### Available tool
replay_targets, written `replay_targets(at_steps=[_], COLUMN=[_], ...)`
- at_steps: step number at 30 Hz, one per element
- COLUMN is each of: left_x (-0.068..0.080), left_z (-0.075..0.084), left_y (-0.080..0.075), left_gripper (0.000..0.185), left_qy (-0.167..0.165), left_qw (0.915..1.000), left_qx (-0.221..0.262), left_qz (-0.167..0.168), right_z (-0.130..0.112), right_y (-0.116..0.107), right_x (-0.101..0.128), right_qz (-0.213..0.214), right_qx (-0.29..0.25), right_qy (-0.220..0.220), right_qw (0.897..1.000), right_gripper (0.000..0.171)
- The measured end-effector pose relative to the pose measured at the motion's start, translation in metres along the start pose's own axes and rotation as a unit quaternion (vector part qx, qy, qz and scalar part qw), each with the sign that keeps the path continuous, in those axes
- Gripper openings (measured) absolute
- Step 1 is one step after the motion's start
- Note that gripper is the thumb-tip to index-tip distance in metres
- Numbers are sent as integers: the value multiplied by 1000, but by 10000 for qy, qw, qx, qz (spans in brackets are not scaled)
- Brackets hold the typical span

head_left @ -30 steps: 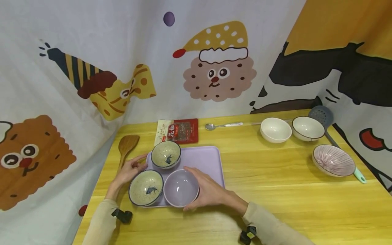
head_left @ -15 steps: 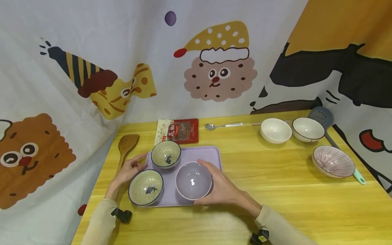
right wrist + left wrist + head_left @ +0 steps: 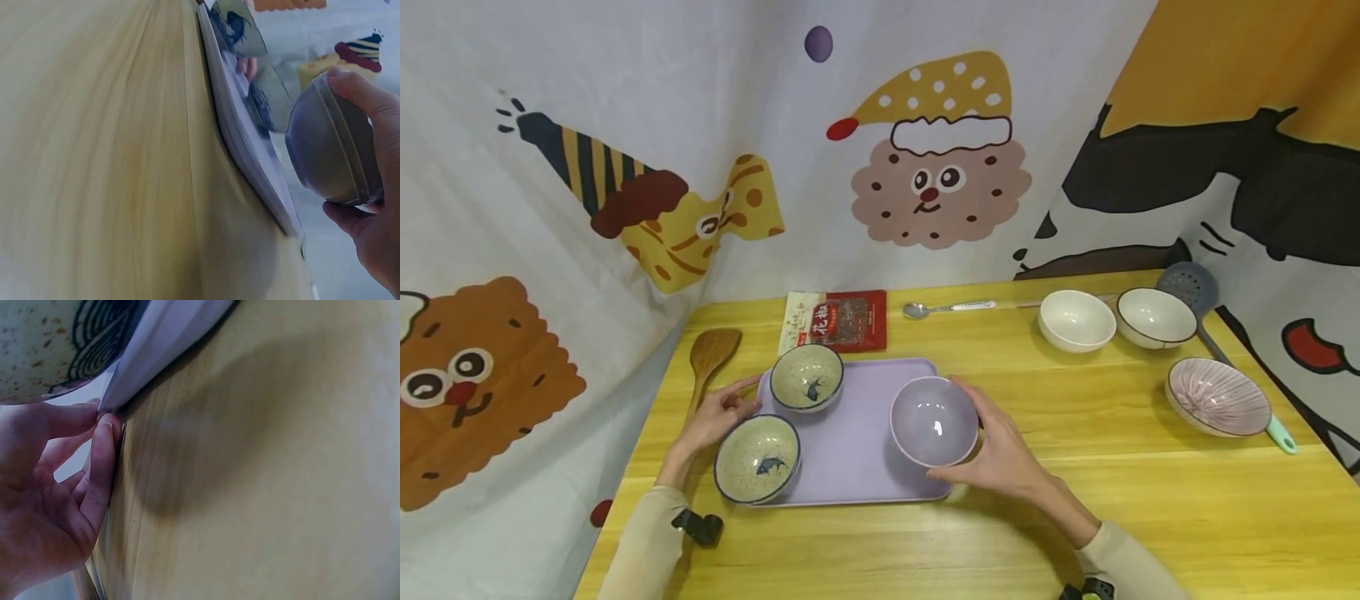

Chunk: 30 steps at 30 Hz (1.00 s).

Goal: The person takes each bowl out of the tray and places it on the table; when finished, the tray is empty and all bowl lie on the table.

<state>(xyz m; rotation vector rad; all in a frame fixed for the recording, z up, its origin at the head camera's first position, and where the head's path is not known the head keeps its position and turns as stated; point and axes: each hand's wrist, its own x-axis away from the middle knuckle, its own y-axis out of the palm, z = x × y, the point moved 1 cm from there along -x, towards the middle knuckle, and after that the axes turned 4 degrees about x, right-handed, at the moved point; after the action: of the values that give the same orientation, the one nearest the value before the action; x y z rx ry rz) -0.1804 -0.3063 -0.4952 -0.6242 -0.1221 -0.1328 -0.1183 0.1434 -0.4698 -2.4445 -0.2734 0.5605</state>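
My right hand grips a plain purple bowl by its side, thumb at the near rim and fingers at the far side. In the right wrist view the bowl hangs raised above the tray. At the left edge of the purple tray, my left hand pinches the rim between thumb and fingers, seen up close in the left wrist view. Two speckled bowls with blue fish stand on the tray's left side, a smaller bowl behind and a larger bowl in front.
A wooden spatula lies left of the tray. Behind it are a red spice packet and a metal spoon. At right stand a white bowl, a dark-rimmed bowl and a striped bowl, beside a slotted ladle.
My right hand has lifted the purple bowl from beside the larger fish bowl and carried it right and slightly back, over the tray's right part. The left hand has stayed at the tray's edge.
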Motion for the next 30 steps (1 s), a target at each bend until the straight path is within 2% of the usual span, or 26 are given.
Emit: replay_targets(at_steps=[8,12,18,30], left_x=[1,2,3,1], left_z=[1,0,1,2], left_y=[-1,-1,-2,-1], left_gripper=[52,53,54,53], left_qy=[55,55,17,-86], left_qw=[9999,9999,9998,9998], left_qx=[155,155,171,172], left_qz=[-27,-28,-70,-39], right_z=[20,29,41,58], right_y=[-25,-38,-59,-89], right_x=[13,19,27,46], right_qz=[656,958,1189,1857], right_qx=[356,372,282,592], right_qy=[241,597,1097,1455], right_qw=[9969,9929,9864,9700], right_gripper=[126,125,125,122])
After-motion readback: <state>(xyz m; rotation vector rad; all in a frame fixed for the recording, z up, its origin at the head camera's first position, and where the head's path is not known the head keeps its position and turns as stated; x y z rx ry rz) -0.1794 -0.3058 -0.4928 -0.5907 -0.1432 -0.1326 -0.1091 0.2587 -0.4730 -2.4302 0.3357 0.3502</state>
